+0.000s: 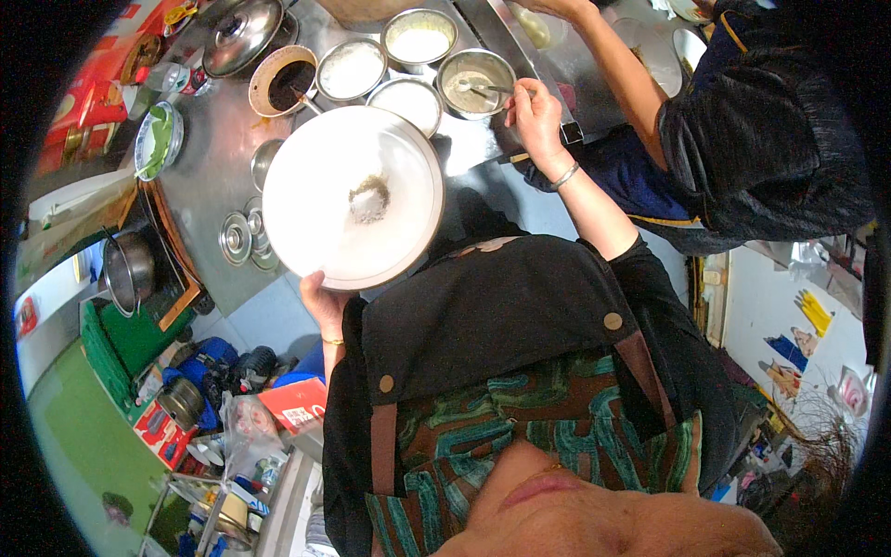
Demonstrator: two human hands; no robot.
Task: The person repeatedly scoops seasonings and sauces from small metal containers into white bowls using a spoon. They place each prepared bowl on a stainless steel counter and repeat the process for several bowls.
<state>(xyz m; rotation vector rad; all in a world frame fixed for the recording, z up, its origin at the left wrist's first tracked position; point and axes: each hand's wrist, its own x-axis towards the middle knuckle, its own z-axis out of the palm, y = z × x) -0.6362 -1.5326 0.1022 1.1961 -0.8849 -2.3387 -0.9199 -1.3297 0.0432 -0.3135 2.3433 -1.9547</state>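
My left hand (326, 303) grips the near rim of a large round white dish (313, 209). A small heap of grey-brown powder (369, 198) lies at the dish's middle, with paler powder on it. With my right hand (536, 115) I hold a metal spoon (495, 88) by its handle. The spoon's head, carrying something pale, is over or in a metal bowl (511, 68) of greyish powder. Beside that bowl stand three other metal bowls of white, powdery contents: a back one (418, 43), a left one (351, 68) and a nearer one (411, 104), partly hidden by the dish.
A pot of dark liquid (257, 80) and a lidded pan (240, 35) stand on the steel table (202, 174). Small metal lids (237, 239) lie left of the dish. A patterned bowl with green leaves (159, 143) sits farther left. A co-worker's arm (626, 76) reaches across at right.
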